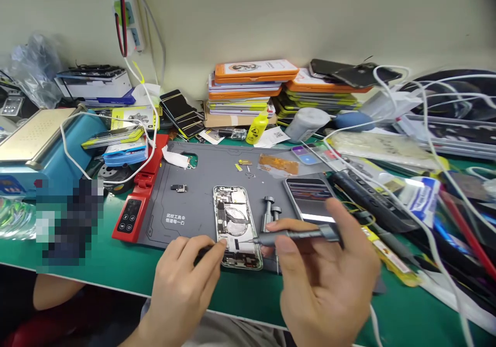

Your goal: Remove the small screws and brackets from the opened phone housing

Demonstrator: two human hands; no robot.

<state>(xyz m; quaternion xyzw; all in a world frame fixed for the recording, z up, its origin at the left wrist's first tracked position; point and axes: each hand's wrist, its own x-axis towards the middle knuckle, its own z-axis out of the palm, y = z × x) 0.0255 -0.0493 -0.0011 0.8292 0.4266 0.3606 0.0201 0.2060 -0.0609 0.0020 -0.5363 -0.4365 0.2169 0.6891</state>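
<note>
An opened phone (pixel 236 225) with its insides showing lies on a grey work mat (pixel 194 181). My right hand (pixel 325 280) is closed around a grey screwdriver (pixel 294 236); the tip points left at the lower part of the phone. My left hand (pixel 186 280) rests at the phone's lower left edge, fingers curled and pinched on a small dark thing I cannot make out. A phone screen panel (pixel 310 197) lies to the right of the opened phone, with two small metal bits (pixel 271 210) standing between them.
A red device (pixel 135 202) borders the mat's left edge and a blue machine (pixel 42 150) stands further left. Stacked orange phone boxes (pixel 251 86), a yellow bottle (pixel 256 127) and a white roll (pixel 306 124) line the back. White cables (pixel 418 145) and tools crowd the right.
</note>
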